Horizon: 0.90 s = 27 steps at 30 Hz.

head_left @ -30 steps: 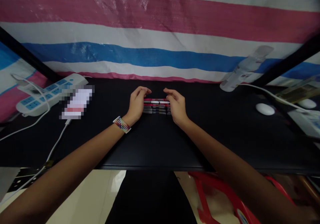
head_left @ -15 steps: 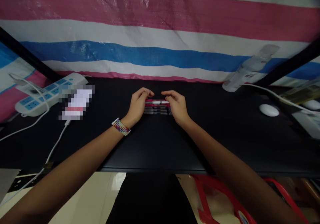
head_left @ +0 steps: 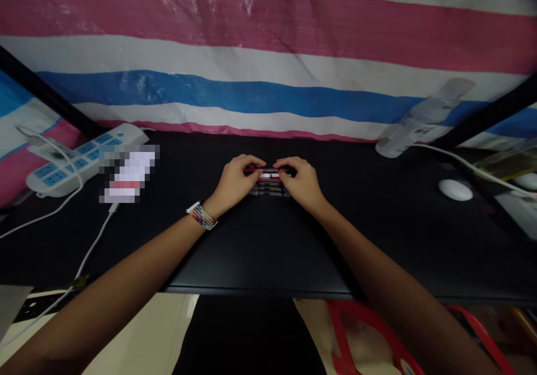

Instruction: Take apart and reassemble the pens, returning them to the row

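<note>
Several slim pens lie side by side, crosswise in front of me on the black desk (head_left: 260, 246). Red and white pens (head_left: 269, 176) are at the far side of the row, and darker, partly clear pens (head_left: 268, 189) lie closer to me. My left hand (head_left: 238, 180), with a colourful woven band (head_left: 202, 216) at its wrist, grips the left part of the red and white pens between thumb and curled fingers. Their right part is held the same way by my right hand (head_left: 301, 180). My fingers hide the pens' ends.
A white power strip (head_left: 132, 134) and a blurred-out phone (head_left: 132, 168) on a cable are at left. To the right stand a clear bottle (head_left: 392, 145) and a white mouse (head_left: 455, 190). Striped sheeting (head_left: 268, 95) hangs behind the desk. A red stool (head_left: 342, 341) is below.
Both hands have moved inward along the pens, and the thumbs now press on the red and white ones. The view has shifted slightly.
</note>
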Available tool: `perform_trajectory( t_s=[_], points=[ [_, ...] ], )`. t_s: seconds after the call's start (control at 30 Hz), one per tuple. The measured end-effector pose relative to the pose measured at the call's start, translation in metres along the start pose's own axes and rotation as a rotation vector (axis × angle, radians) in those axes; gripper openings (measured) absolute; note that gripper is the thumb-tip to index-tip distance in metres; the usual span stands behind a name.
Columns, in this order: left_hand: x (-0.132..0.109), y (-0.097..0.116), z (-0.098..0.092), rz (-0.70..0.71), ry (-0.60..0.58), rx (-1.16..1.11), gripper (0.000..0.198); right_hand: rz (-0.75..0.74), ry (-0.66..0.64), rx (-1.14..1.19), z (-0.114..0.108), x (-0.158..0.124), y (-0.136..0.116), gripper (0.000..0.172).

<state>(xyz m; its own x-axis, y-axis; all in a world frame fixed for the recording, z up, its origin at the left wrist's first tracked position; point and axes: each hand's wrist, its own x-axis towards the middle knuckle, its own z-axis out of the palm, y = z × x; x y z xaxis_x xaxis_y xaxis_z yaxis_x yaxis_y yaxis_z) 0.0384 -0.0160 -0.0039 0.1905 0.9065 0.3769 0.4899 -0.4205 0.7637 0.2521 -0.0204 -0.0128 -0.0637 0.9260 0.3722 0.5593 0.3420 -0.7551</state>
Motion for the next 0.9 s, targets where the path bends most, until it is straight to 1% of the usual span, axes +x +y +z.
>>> perform_trajectory(
  t_s=[0.07,0.17,0.27,0.37,0.43,0.53,0.7,0.9],
  points=[
    [0.0,0.002,-0.001,0.013,-0.024,0.072,0.023,-0.001,-0.005,-0.007,0.0,0.0,-0.001,0.033],
    [-0.001,0.004,-0.002,0.017,-0.049,0.129,0.022,0.015,0.001,0.023,0.0,0.0,-0.001,0.031],
    [-0.001,0.005,-0.003,0.023,-0.062,0.134,0.022,0.027,0.025,0.071,0.0,0.0,0.0,0.026],
    [-0.001,0.005,-0.003,0.024,-0.058,0.116,0.027,0.043,0.055,0.144,0.001,0.0,0.001,0.026],
    [-0.002,0.005,-0.002,0.02,-0.04,0.078,0.028,0.068,0.066,0.217,0.003,-0.001,0.0,0.028],
    [-0.002,0.005,-0.002,0.0,-0.005,-0.042,0.024,0.106,0.091,0.315,0.005,-0.001,-0.003,0.028],
    [-0.001,0.009,-0.004,-0.071,0.037,-0.259,0.02,0.175,0.11,0.399,0.01,0.0,-0.009,0.029],
    [-0.001,0.014,-0.005,-0.128,0.064,-0.36,0.021,0.138,0.079,0.45,0.012,0.001,-0.009,0.028]
  ],
)
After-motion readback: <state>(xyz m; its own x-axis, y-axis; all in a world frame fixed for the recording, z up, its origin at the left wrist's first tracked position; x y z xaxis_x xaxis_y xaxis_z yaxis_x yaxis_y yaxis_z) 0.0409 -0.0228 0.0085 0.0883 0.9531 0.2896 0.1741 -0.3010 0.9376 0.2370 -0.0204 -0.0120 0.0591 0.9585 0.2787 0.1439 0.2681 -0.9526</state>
